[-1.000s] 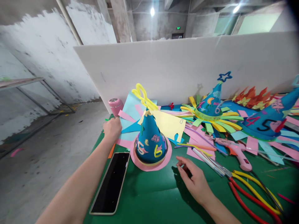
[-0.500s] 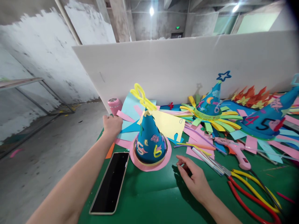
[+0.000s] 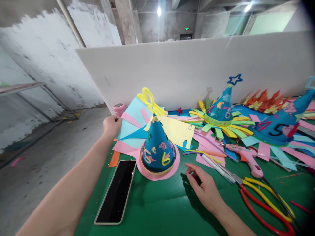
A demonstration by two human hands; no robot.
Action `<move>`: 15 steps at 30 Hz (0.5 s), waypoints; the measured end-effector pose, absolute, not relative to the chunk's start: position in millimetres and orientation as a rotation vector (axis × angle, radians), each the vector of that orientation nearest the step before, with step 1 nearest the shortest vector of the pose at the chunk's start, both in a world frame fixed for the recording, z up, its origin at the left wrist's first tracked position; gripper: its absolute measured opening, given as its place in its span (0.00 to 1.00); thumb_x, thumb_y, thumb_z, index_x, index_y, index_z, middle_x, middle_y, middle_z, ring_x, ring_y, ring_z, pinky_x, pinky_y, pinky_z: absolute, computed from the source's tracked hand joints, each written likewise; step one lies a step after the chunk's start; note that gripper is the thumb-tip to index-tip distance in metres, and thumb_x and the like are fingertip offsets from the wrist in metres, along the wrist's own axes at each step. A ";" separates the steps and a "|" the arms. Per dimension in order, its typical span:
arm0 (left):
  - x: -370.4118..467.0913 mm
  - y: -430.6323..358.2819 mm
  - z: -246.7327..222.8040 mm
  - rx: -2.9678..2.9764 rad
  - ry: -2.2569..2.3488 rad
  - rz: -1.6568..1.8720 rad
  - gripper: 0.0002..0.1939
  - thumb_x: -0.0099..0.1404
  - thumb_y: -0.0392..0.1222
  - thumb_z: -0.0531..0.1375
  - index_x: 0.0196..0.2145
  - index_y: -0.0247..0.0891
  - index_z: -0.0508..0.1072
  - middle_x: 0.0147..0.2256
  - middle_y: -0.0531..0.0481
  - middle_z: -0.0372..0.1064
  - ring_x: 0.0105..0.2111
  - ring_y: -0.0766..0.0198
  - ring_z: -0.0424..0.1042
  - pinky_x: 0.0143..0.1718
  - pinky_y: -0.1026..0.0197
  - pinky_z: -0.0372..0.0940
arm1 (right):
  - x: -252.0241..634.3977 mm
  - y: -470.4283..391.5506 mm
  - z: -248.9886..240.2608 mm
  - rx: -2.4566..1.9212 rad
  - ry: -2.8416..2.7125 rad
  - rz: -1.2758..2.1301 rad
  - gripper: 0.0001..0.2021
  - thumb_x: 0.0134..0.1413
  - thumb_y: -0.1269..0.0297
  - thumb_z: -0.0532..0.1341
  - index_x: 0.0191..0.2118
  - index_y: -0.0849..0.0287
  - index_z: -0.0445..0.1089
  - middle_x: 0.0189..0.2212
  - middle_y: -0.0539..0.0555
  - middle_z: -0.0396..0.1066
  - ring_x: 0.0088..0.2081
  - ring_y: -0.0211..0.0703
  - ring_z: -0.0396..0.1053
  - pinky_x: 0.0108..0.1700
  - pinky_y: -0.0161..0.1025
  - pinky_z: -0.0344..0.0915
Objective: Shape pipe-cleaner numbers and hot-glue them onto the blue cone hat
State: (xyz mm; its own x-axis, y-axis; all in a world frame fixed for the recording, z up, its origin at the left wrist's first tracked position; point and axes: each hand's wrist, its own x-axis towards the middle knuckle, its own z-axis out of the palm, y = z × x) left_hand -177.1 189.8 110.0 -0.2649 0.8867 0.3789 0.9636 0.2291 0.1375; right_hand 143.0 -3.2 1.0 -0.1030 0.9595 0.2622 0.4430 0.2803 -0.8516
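Observation:
A blue cone party hat (image 3: 158, 141) stands upright on a pink paper brim (image 3: 157, 177) in front of me. Numbers, a moon and other shapes decorate it, and a yellow pipe-cleaner shape (image 3: 151, 103) tops it. My left hand (image 3: 112, 127) is closed at the left edge of a light blue sheet (image 3: 133, 109) and near a pink strip (image 3: 131, 120); whatever its fingertips grip is hidden. To the right of the hat, my right hand (image 3: 200, 183) hovers or rests over the green table (image 3: 157, 209), loosely curled, thumb and fingers apart, with nothing visible in it.
A phone (image 3: 116, 193) lies at the left front. Red-and-yellow-handled scissors (image 3: 265, 203) and a pink glue gun (image 3: 246, 157) lie at the right. Two more decorated hats (image 3: 221, 106) (image 3: 278, 124) stand among paper strips. A white board (image 3: 184, 72) rises behind; a pink container (image 3: 119, 109) stands near it.
My left hand has moved left and slightly up, uncovering more of the pink and light blue paper beside it. My right hand and the hat have stayed in place.

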 end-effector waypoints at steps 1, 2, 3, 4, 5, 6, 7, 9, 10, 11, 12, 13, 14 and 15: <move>-176.5 186.8 112.5 -1.732 -2.255 -0.546 0.14 0.57 0.41 0.47 0.30 0.35 0.71 0.27 0.47 0.70 0.27 0.61 0.67 0.26 0.64 0.57 | 143.0 -3.3 1.0 -1.296 -1.693 0.762 0.13 0.56 0.65 0.51 0.47 0.59 0.62 0.33 0.53 0.67 0.28 0.37 0.65 0.31 0.33 0.65; -175.4 183.1 115.0 -1.711 -2.227 -0.577 0.15 0.58 0.42 0.46 0.32 0.35 0.71 0.29 0.47 0.70 0.29 0.60 0.67 0.27 0.64 0.57 | 143.0 -3.5 1.0 -1.296 -1.693 0.765 0.13 0.56 0.65 0.51 0.47 0.59 0.62 0.33 0.53 0.67 0.28 0.37 0.65 0.31 0.33 0.65; -173.8 178.9 117.7 -1.691 -2.193 -0.604 0.15 0.59 0.42 0.46 0.33 0.35 0.70 0.30 0.47 0.70 0.31 0.60 0.67 0.29 0.63 0.57 | 143.0 -3.7 1.1 -1.296 -1.691 0.767 0.13 0.56 0.65 0.51 0.47 0.59 0.62 0.33 0.53 0.67 0.28 0.37 0.65 0.31 0.33 0.65; -171.8 174.8 120.7 -1.680 -2.151 -0.627 0.16 0.60 0.43 0.45 0.35 0.35 0.70 0.32 0.47 0.70 0.33 0.60 0.67 0.31 0.63 0.57 | 143.0 -3.8 1.0 -1.294 -1.690 0.770 0.13 0.56 0.65 0.51 0.47 0.59 0.62 0.33 0.53 0.67 0.28 0.37 0.65 0.31 0.33 0.65; -169.7 171.2 124.3 -1.674 -2.108 -0.646 0.16 0.61 0.43 0.45 0.36 0.35 0.69 0.34 0.47 0.69 0.34 0.60 0.66 0.33 0.63 0.57 | 143.0 -3.9 0.9 -1.293 -1.687 0.771 0.13 0.56 0.65 0.51 0.46 0.59 0.62 0.32 0.53 0.67 0.28 0.37 0.65 0.31 0.33 0.65; -167.3 168.5 128.6 -1.675 -2.058 -0.664 0.15 0.61 0.43 0.45 0.36 0.35 0.69 0.35 0.48 0.69 0.36 0.61 0.66 0.36 0.63 0.57 | 143.1 -4.0 0.6 -1.292 -1.683 0.770 0.13 0.56 0.65 0.51 0.46 0.60 0.63 0.32 0.53 0.67 0.28 0.37 0.66 0.31 0.33 0.65; -164.9 167.0 134.0 -1.681 -2.014 -0.678 0.15 0.62 0.43 0.46 0.37 0.34 0.69 0.36 0.49 0.69 0.37 0.62 0.65 0.38 0.63 0.56 | 143.1 -3.9 0.3 -1.292 -1.680 0.769 0.13 0.56 0.65 0.51 0.46 0.60 0.63 0.32 0.53 0.67 0.28 0.37 0.66 0.31 0.33 0.65; -160.4 166.7 148.0 -1.650 -1.971 -0.709 0.15 0.62 0.42 0.46 0.37 0.33 0.69 0.36 0.48 0.69 0.38 0.63 0.65 0.41 0.62 0.56 | 143.1 -3.7 -0.4 -1.294 -1.677 0.762 0.13 0.56 0.65 0.51 0.46 0.60 0.63 0.32 0.54 0.68 0.27 0.37 0.66 0.31 0.33 0.66; -159.1 166.6 156.3 -1.622 -1.964 -0.722 0.15 0.63 0.41 0.46 0.37 0.32 0.69 0.37 0.47 0.69 0.38 0.63 0.65 0.41 0.61 0.56 | 143.1 -3.6 -0.5 -1.293 -1.676 0.756 0.13 0.55 0.65 0.51 0.46 0.60 0.63 0.32 0.54 0.68 0.27 0.37 0.66 0.31 0.33 0.66; -159.2 164.6 164.8 -1.588 -1.960 -0.743 0.15 0.63 0.41 0.45 0.38 0.31 0.68 0.37 0.46 0.68 0.39 0.62 0.65 0.42 0.60 0.56 | 143.0 -3.6 -0.4 -1.294 -1.675 0.752 0.13 0.55 0.65 0.51 0.46 0.60 0.63 0.32 0.54 0.68 0.27 0.37 0.66 0.31 0.33 0.66; -161.1 159.3 172.6 -1.555 -1.952 -0.767 0.16 0.63 0.40 0.45 0.39 0.30 0.68 0.38 0.45 0.68 0.40 0.61 0.64 0.43 0.59 0.56 | 142.8 -3.6 -0.1 -1.294 -1.674 0.748 0.13 0.55 0.64 0.51 0.46 0.60 0.63 0.32 0.54 0.68 0.27 0.37 0.66 0.30 0.33 0.66; -165.6 148.9 178.6 -1.518 -1.944 -0.802 0.16 0.64 0.40 0.44 0.40 0.29 0.67 0.38 0.45 0.67 0.40 0.61 0.64 0.43 0.58 0.56 | 142.7 -3.7 0.5 -1.293 -1.674 0.745 0.13 0.55 0.64 0.51 0.46 0.60 0.63 0.32 0.54 0.68 0.27 0.37 0.66 0.30 0.33 0.66; -172.9 132.4 181.7 -1.469 -1.915 -0.892 0.16 0.64 0.41 0.45 0.41 0.28 0.67 0.39 0.44 0.66 0.41 0.60 0.63 0.45 0.57 0.56 | 142.6 -3.9 1.2 -1.293 -1.674 0.743 0.13 0.55 0.64 0.51 0.46 0.60 0.63 0.32 0.54 0.68 0.27 0.37 0.66 0.30 0.33 0.66; -183.1 109.3 180.9 -1.416 -1.909 -0.998 0.17 0.65 0.41 0.44 0.42 0.28 0.66 0.41 0.43 0.65 0.44 0.58 0.62 0.46 0.54 0.55 | 142.6 -4.1 2.1 -1.291 -1.675 0.742 0.13 0.55 0.64 0.51 0.46 0.60 0.63 0.32 0.54 0.68 0.26 0.37 0.65 0.29 0.33 0.66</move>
State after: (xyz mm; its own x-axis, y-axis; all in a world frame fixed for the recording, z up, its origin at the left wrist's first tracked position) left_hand -183.1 109.3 180.9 -0.2888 0.5436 0.7881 0.9574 0.1668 0.2358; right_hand 142.6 -4.1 2.1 -0.0834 0.9575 0.2763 0.4389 0.2842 -0.8524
